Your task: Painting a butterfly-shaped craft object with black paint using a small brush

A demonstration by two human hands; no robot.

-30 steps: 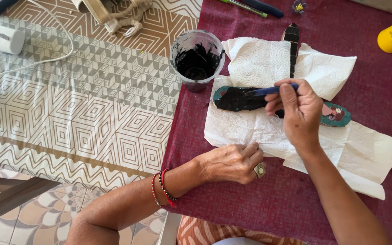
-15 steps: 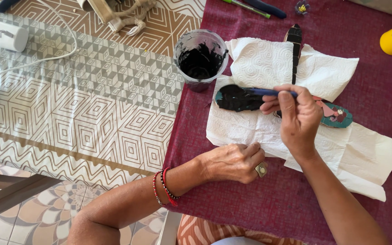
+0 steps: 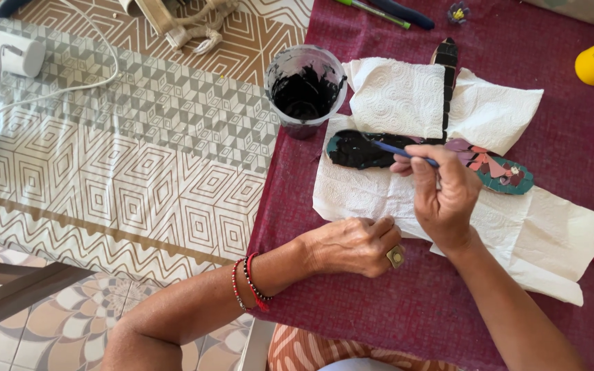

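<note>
While the right hand (image 3: 445,196) pinches a thin blue brush (image 3: 400,151) over the mosaic piece (image 3: 434,154) on the paper towels (image 3: 393,96), the left hand (image 3: 352,246) lies curled, pressing the paper down. Short, soft strokes should spread the black paste best, with the cup (image 3: 305,86) close by on the worktop (image 3: 407,302).

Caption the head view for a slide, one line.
Right hand brushes black onto a mosaic piece on paper towels; left hand rests beside.
</note>
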